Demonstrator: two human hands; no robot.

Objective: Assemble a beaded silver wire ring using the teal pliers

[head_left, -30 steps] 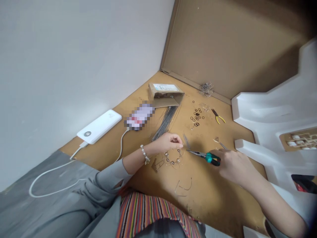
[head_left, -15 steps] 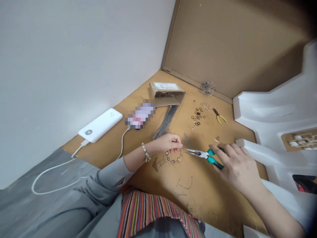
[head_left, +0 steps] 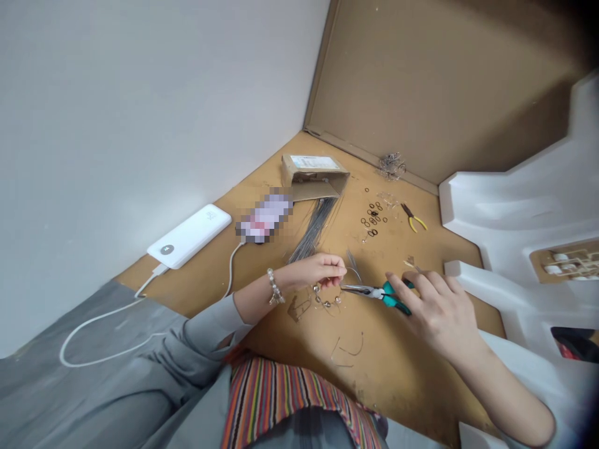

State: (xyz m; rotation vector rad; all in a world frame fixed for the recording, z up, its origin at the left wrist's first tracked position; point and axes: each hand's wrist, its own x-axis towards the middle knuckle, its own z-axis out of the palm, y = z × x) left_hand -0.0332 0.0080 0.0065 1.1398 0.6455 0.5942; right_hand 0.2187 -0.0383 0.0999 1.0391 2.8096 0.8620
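My left hand [head_left: 322, 270] pinches a ring of wire strung with several dark and clear beads [head_left: 327, 304], which hangs below the fingers. A thin loose wire [head_left: 357, 272] curves out to the right of the fingertips. In my right hand [head_left: 437, 312] are long-nose pliers [head_left: 389, 295] with teal handles. Their jaws point left, with the tips at the right side of the beaded ring; whether they grip the wire is too small to tell. Just beyond my left hand lies a bundle of straight grey wires [head_left: 311, 234].
An open cardboard box [head_left: 316, 178] stands at the back. Small dark rings [head_left: 373, 218], yellow-handled pliers [head_left: 414, 219] and a wire tangle [head_left: 392, 166] lie behind. A phone [head_left: 266, 218] and a white power bank [head_left: 189, 238] are left; white foam [head_left: 505, 212] borders the right.
The pliers opened half a second ago, then moved left to the beaded ring with their jaws closer together. A curved wire now shows beside my left fingertips, which stayed in place.
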